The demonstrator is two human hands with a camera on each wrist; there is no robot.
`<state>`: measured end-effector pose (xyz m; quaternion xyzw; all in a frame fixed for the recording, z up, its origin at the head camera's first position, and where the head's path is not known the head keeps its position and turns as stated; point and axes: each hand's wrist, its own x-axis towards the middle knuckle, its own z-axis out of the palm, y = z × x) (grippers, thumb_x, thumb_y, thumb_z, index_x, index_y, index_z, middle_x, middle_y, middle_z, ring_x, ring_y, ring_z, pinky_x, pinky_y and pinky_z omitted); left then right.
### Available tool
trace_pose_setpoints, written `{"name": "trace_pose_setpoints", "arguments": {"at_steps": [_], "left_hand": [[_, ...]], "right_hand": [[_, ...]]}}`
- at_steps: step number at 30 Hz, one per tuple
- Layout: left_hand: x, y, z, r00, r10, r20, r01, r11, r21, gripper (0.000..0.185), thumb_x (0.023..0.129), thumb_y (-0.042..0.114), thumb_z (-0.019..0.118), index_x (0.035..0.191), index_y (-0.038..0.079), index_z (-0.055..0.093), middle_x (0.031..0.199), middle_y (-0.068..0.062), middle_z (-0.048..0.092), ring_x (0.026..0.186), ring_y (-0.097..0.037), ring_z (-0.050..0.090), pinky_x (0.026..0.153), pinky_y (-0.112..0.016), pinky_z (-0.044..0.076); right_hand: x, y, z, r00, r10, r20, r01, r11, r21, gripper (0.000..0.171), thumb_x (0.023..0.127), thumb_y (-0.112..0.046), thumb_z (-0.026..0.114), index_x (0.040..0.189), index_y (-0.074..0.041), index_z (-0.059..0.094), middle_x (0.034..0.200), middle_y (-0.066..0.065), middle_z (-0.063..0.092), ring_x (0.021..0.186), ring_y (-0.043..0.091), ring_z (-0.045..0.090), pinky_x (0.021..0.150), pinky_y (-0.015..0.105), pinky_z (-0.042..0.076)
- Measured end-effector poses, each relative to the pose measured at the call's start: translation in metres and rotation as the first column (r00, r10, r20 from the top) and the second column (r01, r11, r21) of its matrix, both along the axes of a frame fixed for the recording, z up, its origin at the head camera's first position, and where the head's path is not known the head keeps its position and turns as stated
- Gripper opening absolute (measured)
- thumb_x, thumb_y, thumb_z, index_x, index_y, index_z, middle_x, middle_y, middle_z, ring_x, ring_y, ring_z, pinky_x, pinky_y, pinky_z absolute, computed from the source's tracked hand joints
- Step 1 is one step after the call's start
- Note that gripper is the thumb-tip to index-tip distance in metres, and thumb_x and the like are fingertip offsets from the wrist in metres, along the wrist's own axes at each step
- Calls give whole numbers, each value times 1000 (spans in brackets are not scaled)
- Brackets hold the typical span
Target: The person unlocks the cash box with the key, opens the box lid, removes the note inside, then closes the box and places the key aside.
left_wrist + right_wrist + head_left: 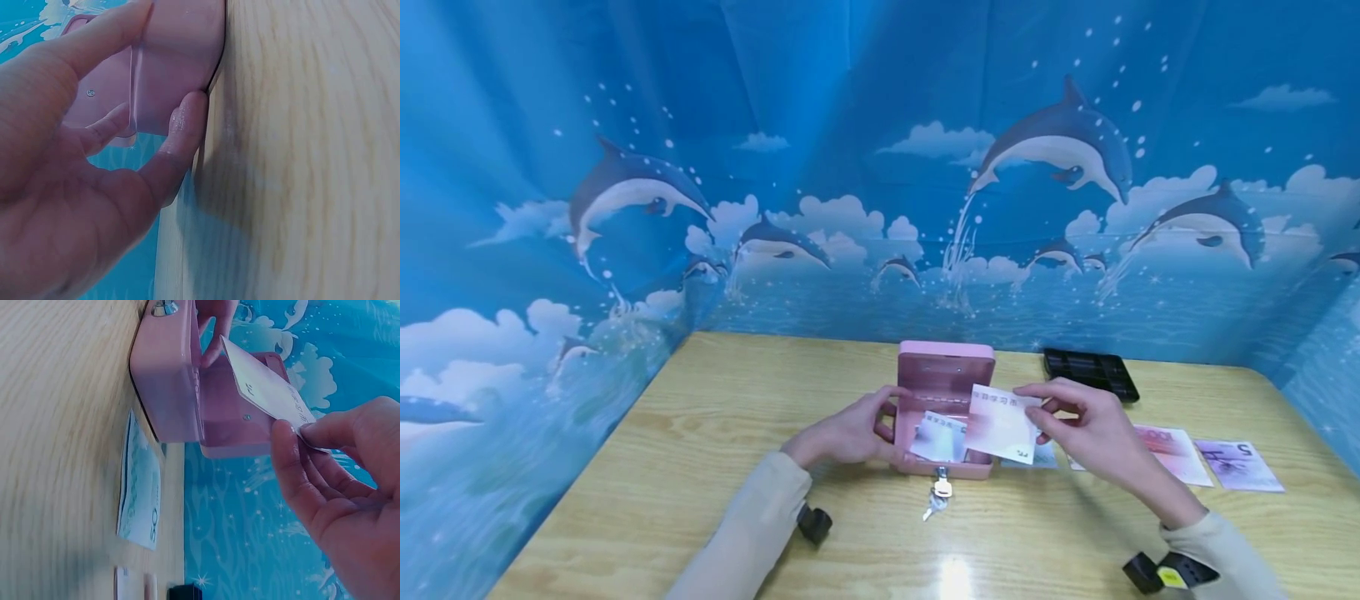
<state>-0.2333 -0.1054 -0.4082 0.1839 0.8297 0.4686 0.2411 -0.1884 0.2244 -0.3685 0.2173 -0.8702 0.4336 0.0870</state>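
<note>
Pink metal box [945,408] stands open on the wooden counter [700,467], lid up. The left hand [850,433] curls its grip around the box's left side, thumb low at the base, steadying it. The right hand [1086,429] pinches a reddish-white note [1002,422] by its right edge, just above the box mouth. To do this well, I judge the note should go in flat, tilted corner first, while the left grip stays firm. A second note [938,437] lies inside, below the held one. Keys [938,493] hang from the front lock. More notes [1202,454] lie beyond the right grip.
</note>
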Motion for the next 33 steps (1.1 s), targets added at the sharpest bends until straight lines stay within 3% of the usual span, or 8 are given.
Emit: {"name": "trace_pose_setpoints", "arguments": {"at_steps": [7, 13, 17, 23, 26, 33], "left_hand": [[0, 0, 0, 1000, 1, -6, -1, 1000, -1, 92, 80, 19, 88, 155, 19, 35, 140, -14, 55, 111, -21, 65, 104, -43, 54], [1, -1, 0, 1000, 5, -4, -5, 1000, -7, 92, 79, 21, 89, 155, 21, 35, 141, -14, 55, 112, -20, 65, 104, -44, 54], [1, -1, 0, 1000, 8, -3, -8, 1000, -14, 92, 79, 21, 88, 155, 22, 35, 142, -14, 55, 113, -21, 64, 105, -45, 54], [1, 0, 0, 1000, 5, -3, -5, 1000, -16, 91, 80, 20, 88, 155, 22, 36, 141, -14, 55, 113, -22, 64, 106, -46, 53], [1, 0, -1, 1000, -1, -2, 1, 1000, -16, 90, 81, 19, 87, 155, 22, 35, 140, -13, 55, 113, -22, 64, 106, -46, 53], [1, 1, -1, 1000, 19, 8, -19, 999, -28, 95, 77, 27, 90, 155, 24, 35, 142, -10, 54, 113, -20, 64, 105, -44, 54]], "right_hand": [[6, 12, 3, 997, -12, 74, 9, 999, 39, 25, 98, -7, 67, 121, -14, 73, 106, 10, 72, 67, 7, 70, 39, 27, 44], [8, 23, 7, 977, 2, 213, -19, 997, 79, 25, 98, -11, 67, 123, -11, 72, 108, 14, 72, 69, 10, 71, 49, 30, 55], [7, 32, 4, 956, 45, 289, -80, 991, 110, 24, 98, -13, 67, 122, -8, 71, 111, 15, 73, 73, 7, 69, 59, 33, 62], [7, 40, -6, 914, 151, 376, -217, 966, 142, 20, 99, -16, 67, 118, -10, 71, 95, 6, 70, 68, 7, 64, 54, 31, 58], [9, 40, -11, 905, 182, 385, -255, 955, 150, 16, 98, -15, 68, 114, -12, 71, 92, 3, 69, 68, 5, 62, 53, 30, 58], [8, 36, -24, 947, 227, 228, -292, 905, 308, 13, 89, -11, 77, 100, -18, 73, 85, -12, 66, 72, -5, 58, 60, 21, 53]]}}
